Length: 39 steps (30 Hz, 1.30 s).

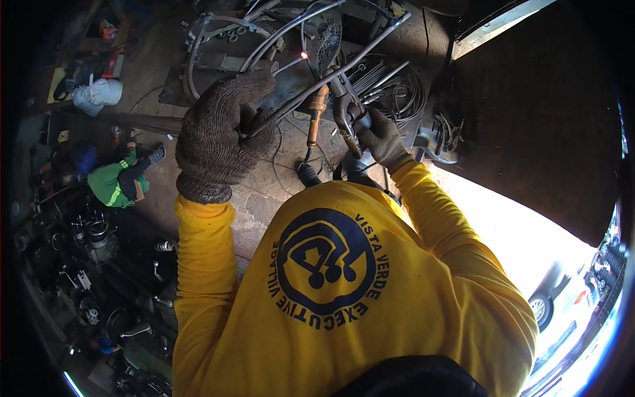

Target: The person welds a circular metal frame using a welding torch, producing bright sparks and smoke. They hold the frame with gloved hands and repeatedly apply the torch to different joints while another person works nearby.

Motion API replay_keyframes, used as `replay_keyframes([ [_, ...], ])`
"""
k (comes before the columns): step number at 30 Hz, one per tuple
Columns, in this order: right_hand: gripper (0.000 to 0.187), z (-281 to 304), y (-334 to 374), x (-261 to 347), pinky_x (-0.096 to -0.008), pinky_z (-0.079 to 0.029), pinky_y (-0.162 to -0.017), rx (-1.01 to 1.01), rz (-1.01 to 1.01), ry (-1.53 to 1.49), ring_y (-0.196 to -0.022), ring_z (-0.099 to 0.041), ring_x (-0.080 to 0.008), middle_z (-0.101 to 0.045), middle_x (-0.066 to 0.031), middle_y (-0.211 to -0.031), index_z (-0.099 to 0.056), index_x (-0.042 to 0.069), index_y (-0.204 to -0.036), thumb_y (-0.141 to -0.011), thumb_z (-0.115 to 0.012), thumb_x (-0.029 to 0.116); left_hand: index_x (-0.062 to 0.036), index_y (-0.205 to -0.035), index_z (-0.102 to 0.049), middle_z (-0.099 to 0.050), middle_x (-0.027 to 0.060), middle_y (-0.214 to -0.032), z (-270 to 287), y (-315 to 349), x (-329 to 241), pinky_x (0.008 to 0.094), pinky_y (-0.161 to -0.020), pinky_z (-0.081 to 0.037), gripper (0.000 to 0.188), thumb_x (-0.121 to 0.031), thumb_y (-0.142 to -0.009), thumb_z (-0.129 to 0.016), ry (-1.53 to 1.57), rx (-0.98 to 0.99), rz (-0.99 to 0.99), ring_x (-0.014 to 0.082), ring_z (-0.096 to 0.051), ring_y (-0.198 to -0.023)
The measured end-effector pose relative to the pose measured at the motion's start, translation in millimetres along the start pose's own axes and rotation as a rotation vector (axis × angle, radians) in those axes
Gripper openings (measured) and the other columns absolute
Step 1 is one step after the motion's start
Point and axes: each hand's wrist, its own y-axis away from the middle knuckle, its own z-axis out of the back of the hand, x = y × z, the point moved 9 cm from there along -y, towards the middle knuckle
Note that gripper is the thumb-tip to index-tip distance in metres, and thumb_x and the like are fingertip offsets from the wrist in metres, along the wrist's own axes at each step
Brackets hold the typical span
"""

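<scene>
One gloved left hand (pixel 225 129) is grasping a long metal rod (pixel 367 49), which is slanting up rightward; nearby, a spot (pixel 304 55) is glowing, and an orange-handled electrode holder (pixel 317 114) is showing beside pliers (pixel 341 118) that the gloved right hand (pixel 385 137) is gripping. Weld positioning is seemingly underway; the next move is probably calling for steadiness.

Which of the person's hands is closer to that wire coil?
The right. In the picture, the right hand is just below the wire coil; the left hand is well off to its left, with the orange handle in between.
</scene>
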Motion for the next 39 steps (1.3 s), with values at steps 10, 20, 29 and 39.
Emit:
replay_keyframes([
  [10, 0.046, -1.8, 0.3, 11.3, -0.0359, -0.055, -0.079, -0.004, -0.017, 0.003, -0.085, -0.068, -0.0205, -0.071, -0.0139, -0.099, -0.063, -0.001, -0.128, -0.091, -0.069, 0.027, -0.0118, -0.129, -0.067, -0.074, 0.0031, -0.112, -1.7, -1.8, -6.6, 0.0286, -0.062, -0.056, 0.054, -0.020, -0.078, -0.084, -0.075, -0.003, -0.047, 0.0137, -0.067, -0.065],
  [20, 0.048, -1.4, -2.5, 12.7, -0.0350, -0.054, -0.078, 0.036, -0.024, 0.071, -0.086, -0.066, -0.0188, -0.070, -0.0127, -0.097, -0.063, -0.002, -0.127, -0.090, -0.070, 0.028, -0.0137, -0.129, -0.067, -0.074, 0.0025, -0.104, -2.7, -1.3, -7.8, 0.0296, -0.061, -0.056, 0.054, -0.023, -0.078, -0.084, -0.107, -0.003, -0.053, 0.0140, -0.067, -0.065],
  [29, 0.025, -18.6, -5.7, 34.0, -0.0435, -0.054, -0.088, 0.049, 0.482, 0.761, -0.096, -0.066, -0.0357, -0.070, -0.0165, -0.103, -0.070, 0.009, -0.112, -0.097, -0.062, 0.027, -0.0049, -0.115, -0.075, -0.075, 0.0101, -0.113, -3.8, -7.9, -8.4, 0.0323, -0.085, -0.061, 0.039, -0.012, -0.077, -0.083, -0.071, -0.015, 0.019, 0.0230, -0.075, -0.098],
  [39, 0.024, -14.5, 9.5, 84.8, -0.0452, -0.052, -0.082, -0.035, 0.699, 0.468, -0.094, -0.066, -0.0355, -0.067, -0.0177, -0.099, -0.065, 0.007, -0.114, -0.091, -0.062, 0.014, 0.0040, -0.115, -0.071, -0.074, 0.0162, -0.113, -3.3, 6.4, 5.6, 0.0342, -0.088, -0.061, 0.041, 0.006, -0.075, -0.080, 0.207, -0.099, -0.020, 0.0264, -0.074, -0.102],
])
